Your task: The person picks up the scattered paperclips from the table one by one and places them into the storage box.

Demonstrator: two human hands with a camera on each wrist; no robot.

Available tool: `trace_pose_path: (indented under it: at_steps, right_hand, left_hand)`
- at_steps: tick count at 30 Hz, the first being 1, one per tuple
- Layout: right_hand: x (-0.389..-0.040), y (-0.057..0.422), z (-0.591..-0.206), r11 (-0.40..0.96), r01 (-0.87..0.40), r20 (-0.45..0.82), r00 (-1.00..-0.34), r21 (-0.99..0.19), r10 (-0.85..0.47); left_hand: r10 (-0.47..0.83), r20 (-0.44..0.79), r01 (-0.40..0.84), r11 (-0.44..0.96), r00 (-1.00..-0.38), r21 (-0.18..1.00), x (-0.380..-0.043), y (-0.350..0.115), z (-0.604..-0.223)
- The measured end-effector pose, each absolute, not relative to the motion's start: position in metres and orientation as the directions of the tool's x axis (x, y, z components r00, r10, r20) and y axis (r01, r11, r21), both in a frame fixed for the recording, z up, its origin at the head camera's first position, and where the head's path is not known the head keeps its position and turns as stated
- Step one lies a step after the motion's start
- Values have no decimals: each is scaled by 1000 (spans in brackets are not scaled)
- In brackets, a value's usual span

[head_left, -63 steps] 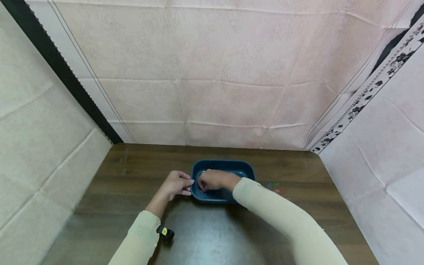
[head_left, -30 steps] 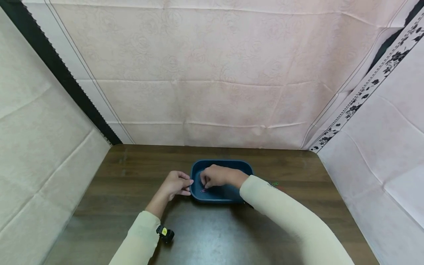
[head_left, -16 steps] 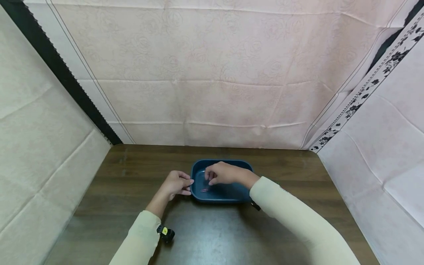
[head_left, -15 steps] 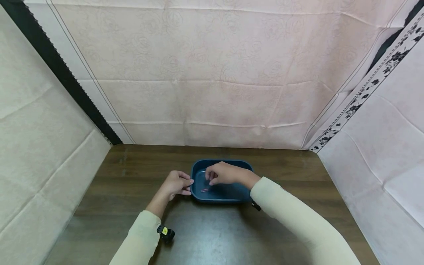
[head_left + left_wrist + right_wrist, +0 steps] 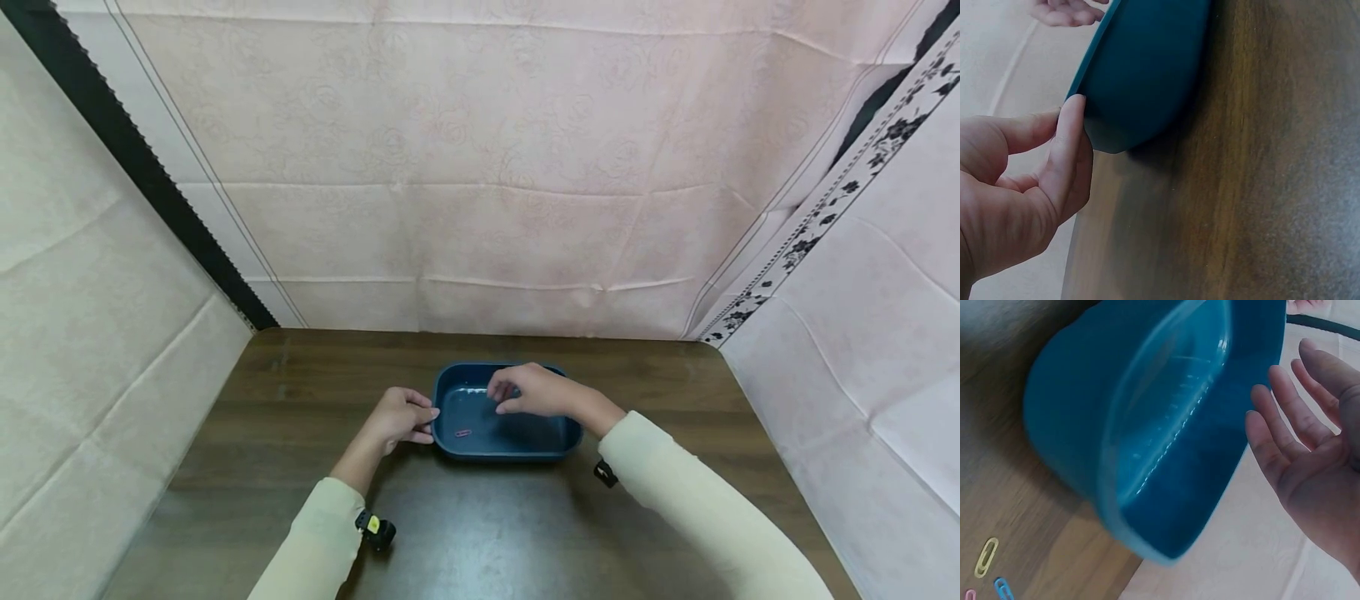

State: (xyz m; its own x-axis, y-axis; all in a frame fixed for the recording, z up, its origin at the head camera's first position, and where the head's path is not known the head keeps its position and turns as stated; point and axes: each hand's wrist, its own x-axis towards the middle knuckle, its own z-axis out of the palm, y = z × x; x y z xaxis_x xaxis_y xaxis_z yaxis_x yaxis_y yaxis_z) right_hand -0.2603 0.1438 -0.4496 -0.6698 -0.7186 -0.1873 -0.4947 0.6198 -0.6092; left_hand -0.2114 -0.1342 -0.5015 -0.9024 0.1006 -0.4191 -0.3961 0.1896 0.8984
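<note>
A blue plastic tub (image 5: 506,456) stands on the wooden table, with a pink paper clip (image 5: 462,432) lying on its floor near the left end. My left hand (image 5: 405,415) pinches the tub's left rim between thumb and fingers, which the left wrist view shows close up. Over the tub's right half hovers my right hand (image 5: 534,390), its fingers loosely bent and nothing between them. In the right wrist view that hand's palm and spread fingers (image 5: 1300,425) show beside the tub's far wall.
On the table right of the tub lie a yellow paper clip (image 5: 986,557), a blue paper clip (image 5: 1003,589) and a pink paper clip (image 5: 970,595); my right arm hides them in the head view. Pale cloth (image 5: 480,167) hangs behind the table and at both sides.
My right hand has let go of the pink paper clip on the tub's floor, then risen and moved right. The left hand has stayed at the rim.
</note>
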Motion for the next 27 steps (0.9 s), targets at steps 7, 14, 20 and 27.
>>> trace_pose_path:
  at_steps: [7,14,20,27]
  right_hand:
    - [-258,165,-452,590,-481,-136,-689,-649,-712]
    - [-250,186,-446,566,-465,-75,-724,-681,-686]
    - [-242,202,-445,584,-443,-49,-767,-681,-640]
    - [-234,224,-446,580,-421,11,-815,-697,-579]
  left_hand:
    - [98,-422,-398,195,-901,896,-212,-133,-502]
    - [103,-426,-401,200,-899,894,-212,-133,-500]
    - [95,-423,-397,214,-901,893,-211,-134,-499]
    - [96,-422,-395,215,-901,893,-212,-132,-499]
